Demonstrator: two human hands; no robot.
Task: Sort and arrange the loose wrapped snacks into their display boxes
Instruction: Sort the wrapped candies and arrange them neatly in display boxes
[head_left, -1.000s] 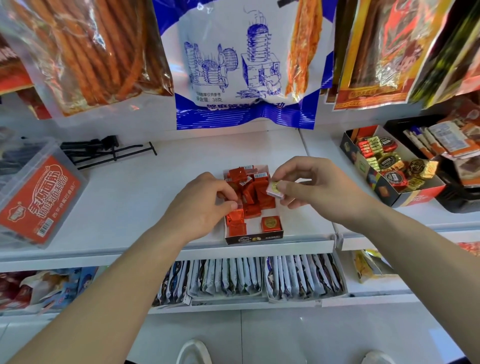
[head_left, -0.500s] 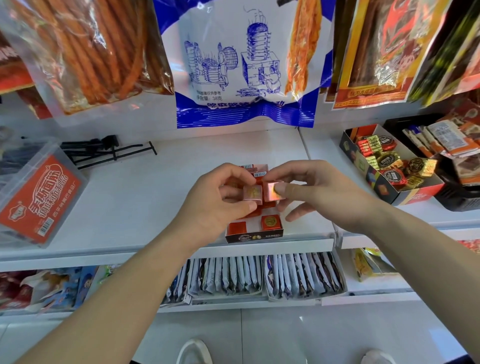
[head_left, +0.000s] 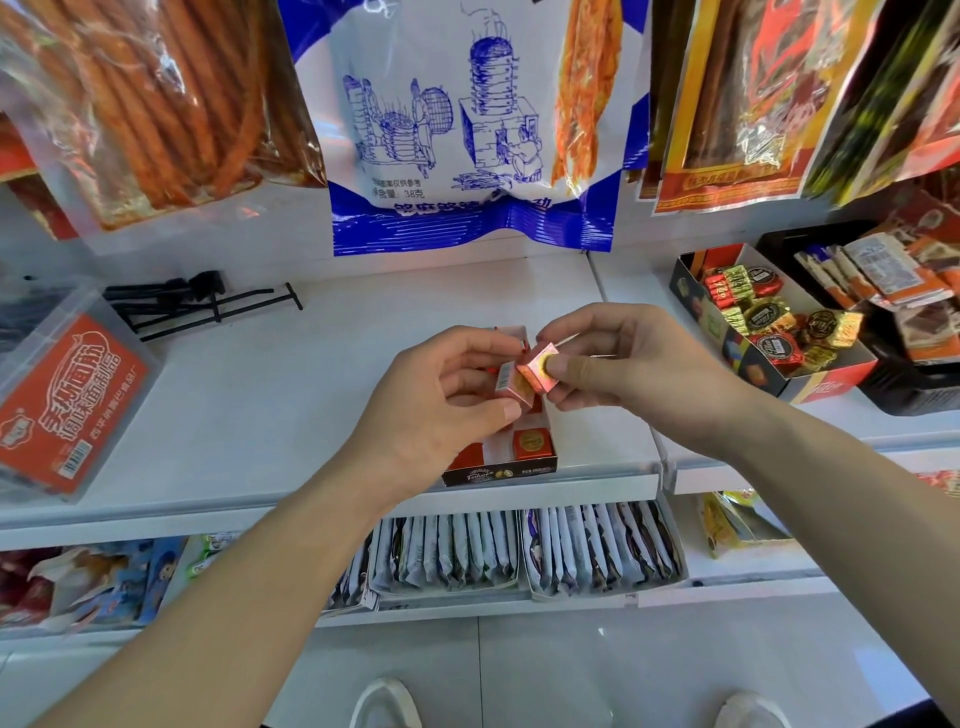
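You are pinching one wrapped snack in your right hand and a second snack in your left hand, fingers curled narrow round each, the two seemingly touching just above the display box sitting at the front edge of the shelf. Risk: foil is looking slick, so either piece could be slipping free and dropping past that edge to the floor; pushing them in hard could be shoving the light box off the front.

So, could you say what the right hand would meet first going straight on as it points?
Probably the barcoded snack in the left hand: the right hand, pinching a gold-seal snack, points left at it, and the two snacks look almost touching, though depth is unclear.
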